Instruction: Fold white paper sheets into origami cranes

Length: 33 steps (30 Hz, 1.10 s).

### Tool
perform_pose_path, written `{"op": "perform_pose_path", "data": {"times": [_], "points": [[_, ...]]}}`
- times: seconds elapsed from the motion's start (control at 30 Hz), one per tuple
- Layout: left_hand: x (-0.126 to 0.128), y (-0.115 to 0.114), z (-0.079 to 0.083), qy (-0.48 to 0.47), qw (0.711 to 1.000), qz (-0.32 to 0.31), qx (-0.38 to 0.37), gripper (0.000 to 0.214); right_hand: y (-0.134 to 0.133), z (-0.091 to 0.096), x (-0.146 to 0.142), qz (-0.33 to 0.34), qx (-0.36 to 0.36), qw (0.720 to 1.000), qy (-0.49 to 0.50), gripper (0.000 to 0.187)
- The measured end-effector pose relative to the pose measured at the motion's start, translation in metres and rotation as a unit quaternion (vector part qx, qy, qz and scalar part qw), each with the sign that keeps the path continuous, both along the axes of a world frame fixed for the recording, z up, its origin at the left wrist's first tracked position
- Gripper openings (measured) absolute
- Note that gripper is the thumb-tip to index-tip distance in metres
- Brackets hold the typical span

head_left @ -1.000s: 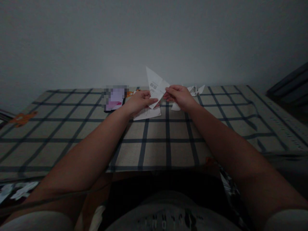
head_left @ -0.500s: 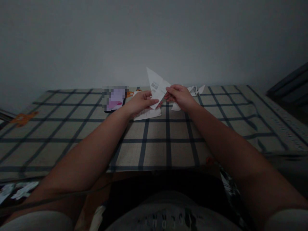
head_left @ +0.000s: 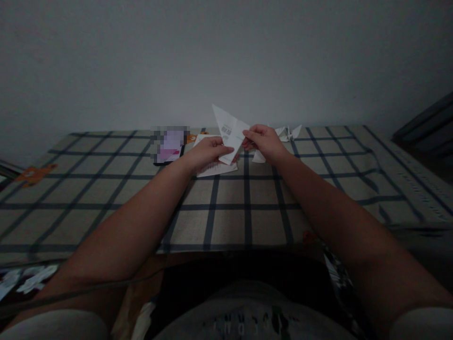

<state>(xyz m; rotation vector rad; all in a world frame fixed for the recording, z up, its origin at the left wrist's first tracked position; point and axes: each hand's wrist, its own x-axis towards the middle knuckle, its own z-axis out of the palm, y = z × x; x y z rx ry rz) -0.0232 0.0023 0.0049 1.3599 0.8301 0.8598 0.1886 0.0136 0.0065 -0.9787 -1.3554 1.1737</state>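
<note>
A folded white paper (head_left: pixel 228 130) with some print on it is held up above the checked tablecloth (head_left: pixel 247 208), its point aimed up and left. My left hand (head_left: pixel 207 152) pinches its lower corner. My right hand (head_left: pixel 265 140) pinches its right edge. Both hands are closed on the paper. Under my left hand a flat printed sheet (head_left: pixel 216 168) lies on the cloth.
A phone (head_left: pixel 169 146) with a lit screen lies left of my hands. A small folded white paper figure (head_left: pixel 288 132) sits by the wall at the right. Another white scrap (head_left: pixel 258 157) lies under my right wrist. A dark object (head_left: pixel 424 125) stands at the far right.
The folded paper has dropped a little and tilted further left. My left hand's fingers have slid along its lower edge. My right hand has kept its place.
</note>
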Motion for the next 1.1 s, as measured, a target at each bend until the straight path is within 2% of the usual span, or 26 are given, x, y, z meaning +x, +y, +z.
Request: {"op": "perform_pose_path", "data": {"times": [0.27,0.57,0.9,1.1], "points": [[0.000,0.002,-0.003,0.014,0.998,0.049,0.042,0.037,-0.004,0.002,-0.003,0.032,-0.013,0.999,0.001,0.030],[-0.002,0.009,-0.011,0.043,0.993,0.086,0.062,0.038,-0.001,0.002,-0.001,0.053,-0.046,0.997,0.036,0.023],[0.002,0.004,-0.009,0.009,0.996,0.087,0.024,0.041,-0.004,0.005,-0.003,0.044,-0.045,0.998,0.018,0.027],[0.002,0.002,-0.010,-0.014,0.994,0.106,0.033,0.046,-0.005,0.005,-0.005,0.061,-0.055,0.997,0.010,0.028]]}}
